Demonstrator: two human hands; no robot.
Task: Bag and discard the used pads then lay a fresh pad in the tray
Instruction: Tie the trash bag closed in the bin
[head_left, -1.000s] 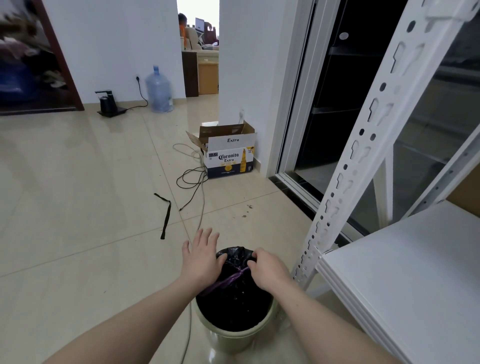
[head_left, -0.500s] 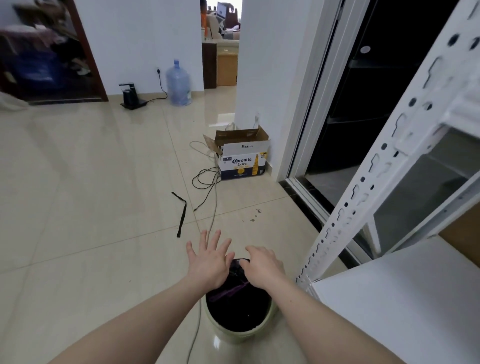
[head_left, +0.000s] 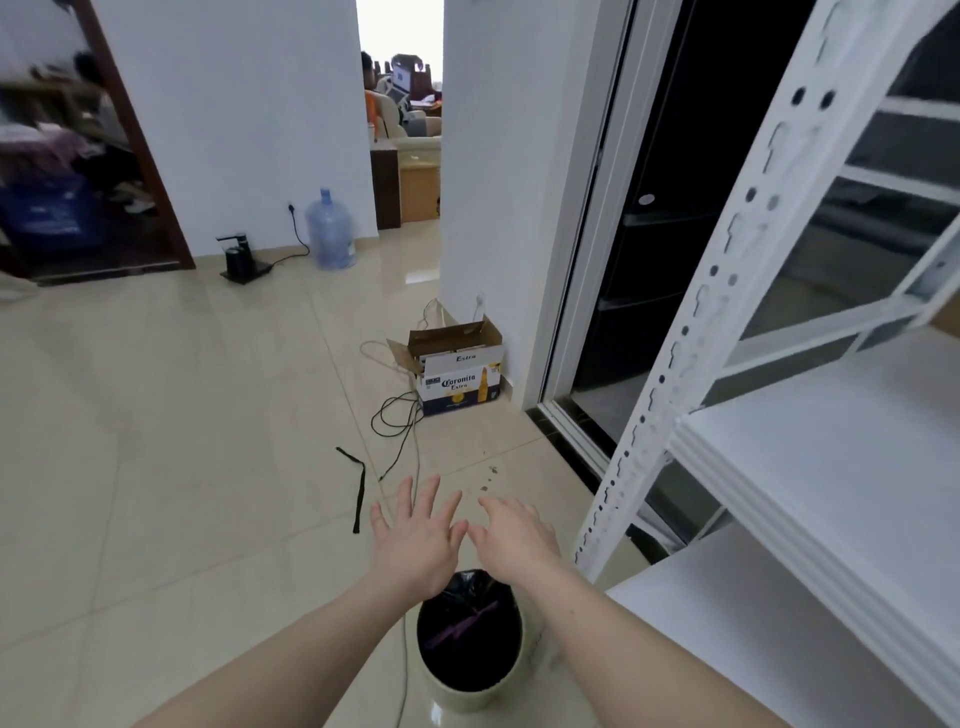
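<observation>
1. The left hand (head_left: 415, 540) hovers over the far rim of the bin (head_left: 470, 691), fingers spread and straight, holding nothing.
2. The right hand (head_left: 517, 535) hangs just beside it, thumb side nearly touching the left hand's fingers. Its fingers are loosely extended and nothing is in its grasp.
3. The black bag (head_left: 467, 639) sits down inside the pale round bin on the tiled floor (head_left: 156, 467), with a purple tie strip (head_left: 462, 621) lying across its top. Whether the used pads are inside cannot be seen; the bag's contents are hidden.
4. Neither hand touches the bag or the bin; both are above and a little beyond it.
5. Judging by this, the discard step looks finished or nearly so, with the bag dropped into the bin and the hands free.
6. No tray and no fresh pad appear in view. The next move probably calls for turning away from the bin to find them, perhaps toward the white shelf (head_left: 831, 467) just to the right.
7. A thin cable (head_left: 410, 467) runs along the floor past the bin, and a black strap (head_left: 358, 493) lies nearby; either could catch a foot when stepping off.
</observation>
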